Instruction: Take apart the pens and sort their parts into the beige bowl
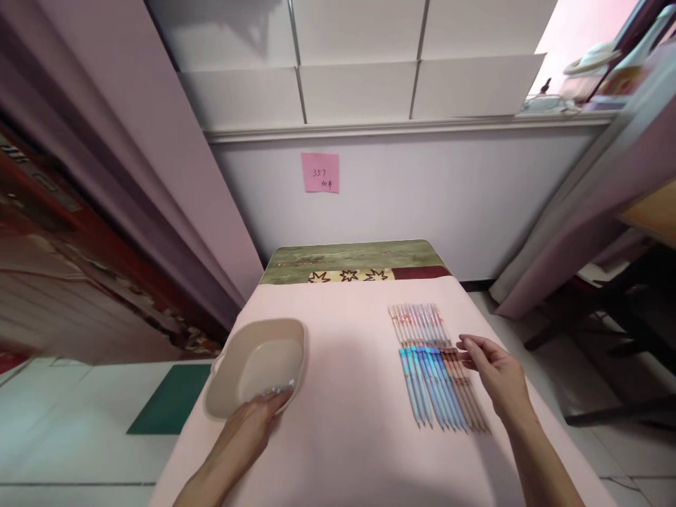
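A beige plastic basin (227,384) stands on the left of the pink-covered table. My left hand (256,415) reaches over its near rim, fingers curled inside it. Small shiny greyish things (277,389) show at those fingertips, too blurred to name. On the right lie two rows of pens: a back row of clear pens with reddish marks (420,324), and a front row of blue pens (436,387) beside brown pens (469,394). Over the right edge of the rows is my right hand (491,359), its fingers stretched and slightly apart by the brown pens' upper ends. I cannot tell whether it touches them.
The pink cloth (348,422) covers most of the table, whose patterned far end (343,255) meets the wall. A pink note (320,172) is stuck on that wall. Curtains (174,141) hang at the left; dark furniture (623,331) stands at the right.
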The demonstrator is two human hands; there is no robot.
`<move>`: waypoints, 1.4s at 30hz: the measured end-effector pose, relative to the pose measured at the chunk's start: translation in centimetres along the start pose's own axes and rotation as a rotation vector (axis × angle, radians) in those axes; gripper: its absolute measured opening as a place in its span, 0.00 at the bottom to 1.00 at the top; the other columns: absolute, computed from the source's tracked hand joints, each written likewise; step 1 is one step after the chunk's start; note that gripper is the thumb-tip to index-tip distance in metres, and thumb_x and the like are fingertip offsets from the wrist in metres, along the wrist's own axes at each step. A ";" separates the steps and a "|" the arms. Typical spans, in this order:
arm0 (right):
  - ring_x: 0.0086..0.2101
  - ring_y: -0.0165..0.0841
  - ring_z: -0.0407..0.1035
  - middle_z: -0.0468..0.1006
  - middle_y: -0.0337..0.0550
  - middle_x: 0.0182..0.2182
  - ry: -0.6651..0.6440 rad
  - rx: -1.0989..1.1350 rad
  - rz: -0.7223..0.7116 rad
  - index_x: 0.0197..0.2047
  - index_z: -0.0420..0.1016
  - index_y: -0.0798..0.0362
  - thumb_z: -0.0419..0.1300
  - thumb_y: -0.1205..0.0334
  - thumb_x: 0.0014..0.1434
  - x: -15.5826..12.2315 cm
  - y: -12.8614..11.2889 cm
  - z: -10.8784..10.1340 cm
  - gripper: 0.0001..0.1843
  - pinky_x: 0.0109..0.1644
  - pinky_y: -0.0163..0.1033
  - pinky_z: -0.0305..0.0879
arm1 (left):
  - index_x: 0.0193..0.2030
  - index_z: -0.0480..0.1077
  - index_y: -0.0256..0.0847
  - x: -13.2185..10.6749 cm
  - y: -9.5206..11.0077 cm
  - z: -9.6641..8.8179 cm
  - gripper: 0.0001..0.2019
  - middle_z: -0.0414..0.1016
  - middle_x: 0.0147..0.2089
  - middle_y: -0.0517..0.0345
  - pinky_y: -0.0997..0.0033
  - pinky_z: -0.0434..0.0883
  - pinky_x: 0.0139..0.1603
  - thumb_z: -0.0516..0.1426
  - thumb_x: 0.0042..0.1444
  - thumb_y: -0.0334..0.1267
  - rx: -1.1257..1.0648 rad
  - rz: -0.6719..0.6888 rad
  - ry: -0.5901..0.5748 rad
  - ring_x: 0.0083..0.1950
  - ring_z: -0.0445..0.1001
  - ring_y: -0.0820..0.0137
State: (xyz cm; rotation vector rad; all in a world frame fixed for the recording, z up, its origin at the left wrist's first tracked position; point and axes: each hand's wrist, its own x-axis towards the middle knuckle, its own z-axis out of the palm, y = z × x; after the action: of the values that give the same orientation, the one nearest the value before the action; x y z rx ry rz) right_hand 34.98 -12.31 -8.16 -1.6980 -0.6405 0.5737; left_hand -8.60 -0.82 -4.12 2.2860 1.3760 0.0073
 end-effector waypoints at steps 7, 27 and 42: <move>0.31 0.37 0.74 0.81 0.50 0.33 -0.028 -0.020 -0.045 0.45 0.77 0.59 0.62 0.41 0.51 -0.8 -1.8 0.6 0.29 0.36 0.40 0.72 | 0.57 0.68 0.46 -0.4 1.5 -0.7 0.24 0.76 0.52 0.49 0.56 0.66 0.55 0.53 0.52 0.30 0.173 0.032 0.057 0.53 0.74 0.57; 0.30 0.35 0.69 0.77 0.42 0.30 -0.033 -0.878 -0.961 0.71 0.22 0.56 0.48 0.79 0.54 -3.1 -17.6 14.7 0.50 0.45 0.44 0.57 | 0.70 0.20 0.39 8.1 17.3 -8.0 0.49 0.78 0.40 0.50 0.62 0.66 0.46 0.54 0.54 0.26 0.241 0.101 0.564 0.41 0.76 0.61; 0.28 0.34 0.67 0.79 0.43 0.30 0.017 -0.884 -0.936 0.71 0.20 0.55 0.47 0.78 0.55 -2.8 -18.5 16.1 0.48 0.44 0.44 0.55 | 0.69 0.16 0.38 8.6 16.8 -8.4 0.51 0.78 0.40 0.51 0.63 0.68 0.45 0.54 0.52 0.24 0.213 0.079 0.629 0.41 0.77 0.62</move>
State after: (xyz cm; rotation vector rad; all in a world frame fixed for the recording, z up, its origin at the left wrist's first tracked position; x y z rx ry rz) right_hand 19.97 0.46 6.69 -1.8902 -1.7015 -0.4721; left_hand 7.66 3.18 7.99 2.6414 1.6356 0.6884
